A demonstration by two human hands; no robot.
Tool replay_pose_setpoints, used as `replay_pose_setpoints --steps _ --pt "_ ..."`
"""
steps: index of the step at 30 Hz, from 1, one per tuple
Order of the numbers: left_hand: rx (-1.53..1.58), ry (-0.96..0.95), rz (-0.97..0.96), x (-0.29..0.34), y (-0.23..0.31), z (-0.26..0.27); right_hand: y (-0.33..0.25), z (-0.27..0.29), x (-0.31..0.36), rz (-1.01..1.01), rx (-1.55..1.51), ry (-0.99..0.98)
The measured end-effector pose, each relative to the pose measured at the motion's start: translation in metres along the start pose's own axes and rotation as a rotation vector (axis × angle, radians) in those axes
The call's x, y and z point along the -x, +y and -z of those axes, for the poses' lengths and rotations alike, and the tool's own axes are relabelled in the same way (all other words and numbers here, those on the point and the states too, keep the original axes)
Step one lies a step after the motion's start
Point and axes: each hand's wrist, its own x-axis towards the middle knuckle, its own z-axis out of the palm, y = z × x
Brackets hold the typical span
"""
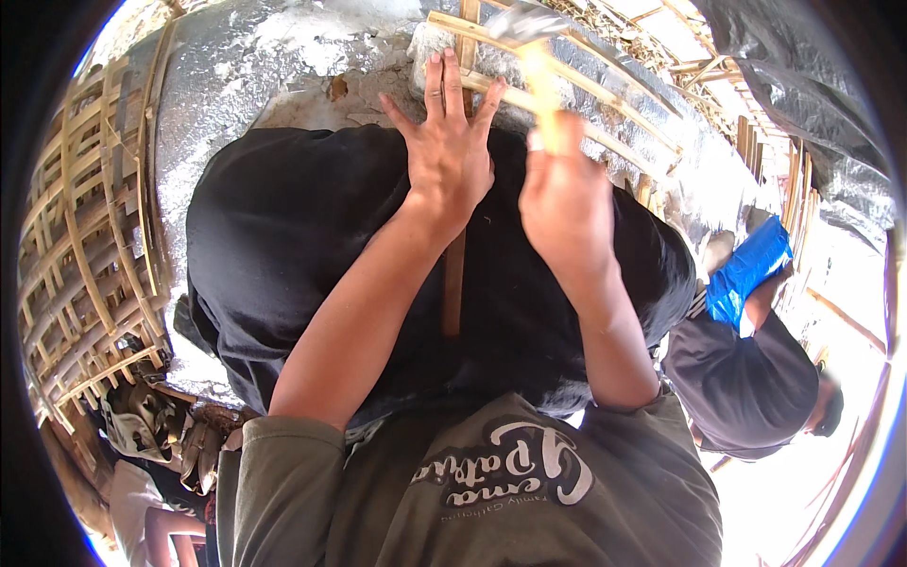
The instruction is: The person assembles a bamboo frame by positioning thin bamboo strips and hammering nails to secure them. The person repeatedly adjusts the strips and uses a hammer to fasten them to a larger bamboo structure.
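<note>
My left hand (446, 156) lies with its fingers spread over a narrow wooden strip (454, 293) that runs from between my legs up to a light wooden frame. This frame has long slats (614, 87) joined by crosspieces. A pale, rough block (430, 52) sits under its near corner, by my left fingertips. In my right hand (567, 203) is a hammer (540, 85) with a yellow handle, closed in my fist. Its metal head, blurred by motion, is above the slats. Whether a nail is in the wood I cannot make out.
A woven bamboo panel (90, 208) stands at the left. At the right, a person in dark clothes (742, 383) sits near a blue plastic piece (751, 269). Another person (142, 506) is partly visible at lower left, near some shoes (198, 449). Dark sheeting (803, 85) hangs at upper right.
</note>
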Motion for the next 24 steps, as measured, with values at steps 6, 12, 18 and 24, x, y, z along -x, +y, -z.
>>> replay_pose_setpoints --steps 6,12,18,24 --pt "0.069 0.07 -0.005 -0.003 -0.002 0.0 -0.012 0.007 0.0 -0.049 -0.1 0.117" --pt "0.071 0.024 0.014 0.0 -0.003 -0.002 -0.013 0.006 0.002 -0.02 -0.076 0.049" --pt "0.073 0.047 0.034 -0.003 -0.007 -0.005 -0.005 -0.016 -0.003 0.004 0.022 -0.085" --pt "0.035 -0.026 0.013 0.001 0.0 0.0 -0.003 -0.004 0.004 -0.154 -0.047 -0.028"
